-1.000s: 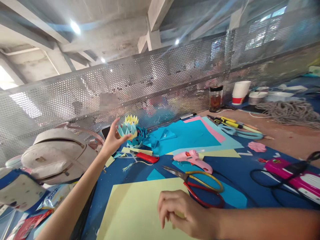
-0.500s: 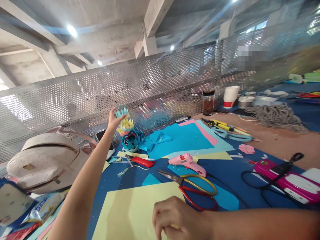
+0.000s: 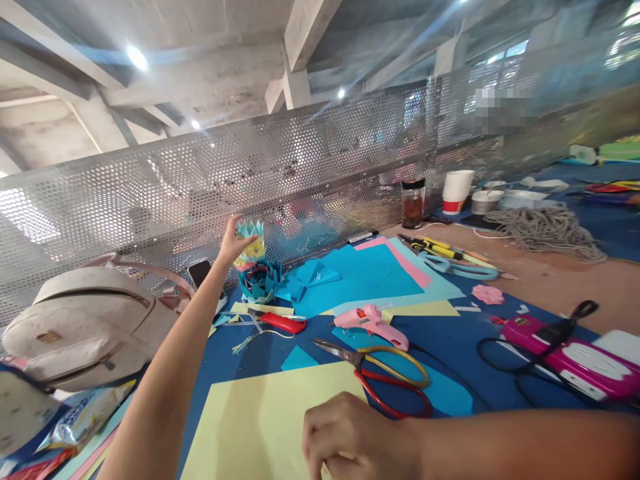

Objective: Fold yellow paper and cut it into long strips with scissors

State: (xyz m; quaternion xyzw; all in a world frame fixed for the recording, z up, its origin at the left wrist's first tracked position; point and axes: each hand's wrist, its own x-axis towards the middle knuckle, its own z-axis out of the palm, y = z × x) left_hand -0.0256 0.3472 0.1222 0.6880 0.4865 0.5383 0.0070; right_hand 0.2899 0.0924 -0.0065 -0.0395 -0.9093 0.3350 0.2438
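At the far side of the table my left hand [image 3: 234, 243] is closed around a light blue zigzag-edged paper ring [image 3: 255, 229], thumb in front. The ring sits at a yellow zigzag paper ring [image 3: 256, 250], above a dark blue paper flower [image 3: 260, 285]. My right hand [image 3: 345, 430] rests curled on a sheet of pale yellow paper [image 3: 235, 420]; its fingers hide whatever is inside, if anything. Scissors [image 3: 360, 359] with one yellow and one red handle lie just beyond it. A pink glue gun [image 3: 373, 323] and a red utility knife [image 3: 284, 323] lie farther off.
Blue paper sheets [image 3: 370, 273] lie beside the flower. A pale backpack [image 3: 85, 320] stands at left. At right are a magenta device [image 3: 565, 357] with a black cable, a bundle of grey cord [image 3: 545, 230] and a jar [image 3: 413, 205]. A perforated metal panel [image 3: 250, 180] rises behind.
My left hand has lowered the light blue paper ring slightly, bringing it down close against the yellow one. My right hand has stayed on the yellow paper. The view has shifted slightly.
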